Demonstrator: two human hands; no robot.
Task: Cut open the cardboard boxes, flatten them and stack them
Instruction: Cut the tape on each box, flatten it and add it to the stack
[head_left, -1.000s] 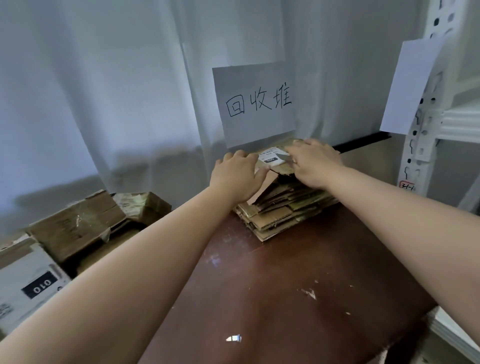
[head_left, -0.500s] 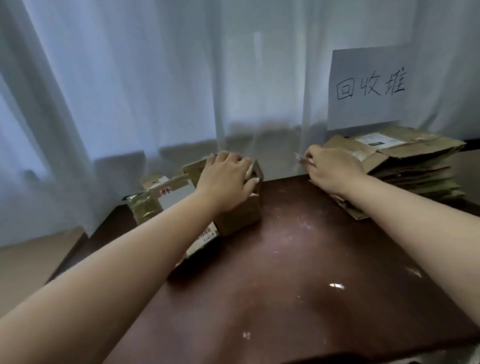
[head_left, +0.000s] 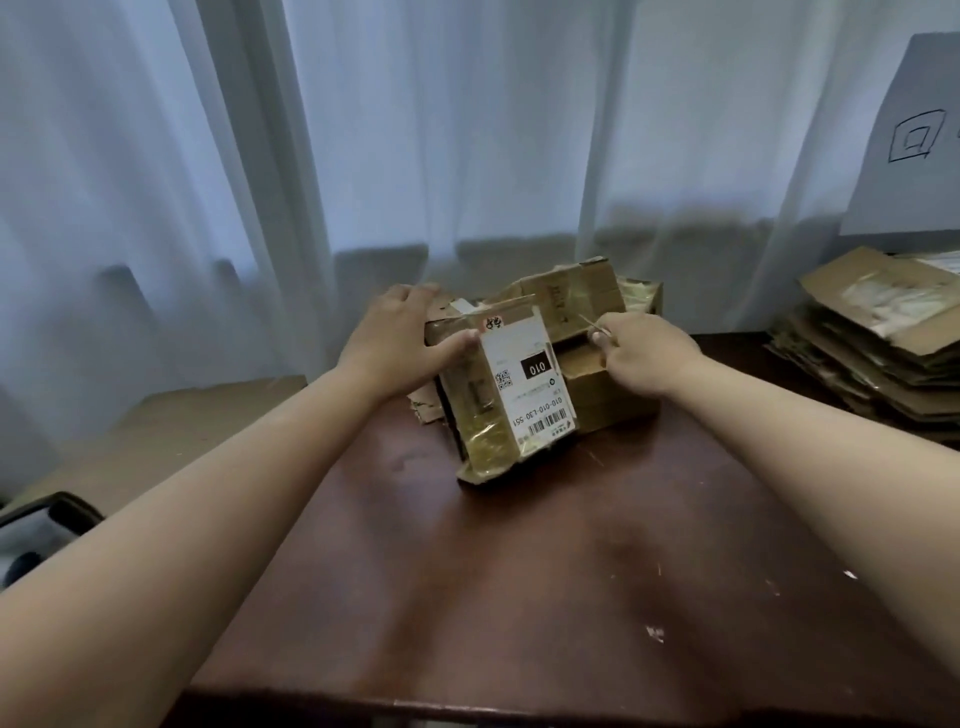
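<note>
A brown cardboard box (head_left: 524, 384) sits at the table's 12 o'clock edge, tilted, its taped face with a white shipping label toward the viewer. At 3 o'clock, well apart, a stack of flattened boxes (head_left: 872, 332) lies in uneven layers.

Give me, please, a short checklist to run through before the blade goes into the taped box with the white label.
1. Left hand grips the box: ok.
2. Right hand holds a thin blade: ok.
3. Left hand's fingers off the cutting line: cannot tell.
4. Bare table in front for flattening: ok.
5. Flattened stack at the right, ready for more: ok.
</note>
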